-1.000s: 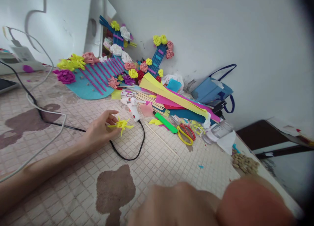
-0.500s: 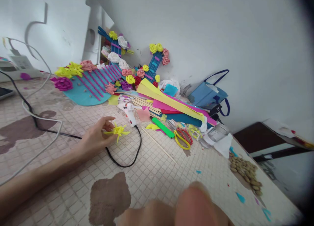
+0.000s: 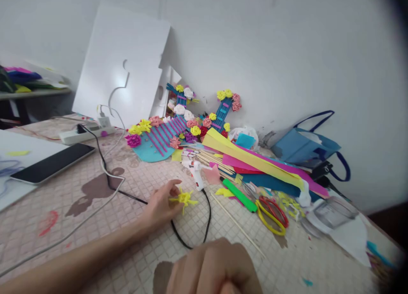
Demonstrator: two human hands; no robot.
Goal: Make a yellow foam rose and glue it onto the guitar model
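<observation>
My left hand (image 3: 164, 204) rests on the table and pinches a yellow paper flower (image 3: 185, 199) with thin spiky petals between thumb and fingers. In the near foreground is my right hand (image 3: 216, 268), its fingers curled closed; whatever they may hold is hidden. Beyond the flower lies a white hot glue gun (image 3: 196, 175), its black cord (image 3: 208, 219) looping past my left hand. A thin wooden stick (image 3: 239, 227) lies on the table to the right. Close to it are a green cutter (image 3: 239, 195) and scissors with yellow and red handles (image 3: 270, 217).
Behind stand turquoise guitar-shaped pieces (image 3: 153, 147) with paper flowers. Wooden skewers (image 3: 210, 158) and yellow paper (image 3: 251, 158) lie before the wall. A blue bag (image 3: 302, 147) stands right. To the left are a phone (image 3: 54, 162), a power strip (image 3: 86, 132) and a white cable (image 3: 83, 224).
The view has swung left, bringing the phone and power strip into sight. My left hand still holds the yellow flower. My right hand shows more fully, with its knuckles towards the table.
</observation>
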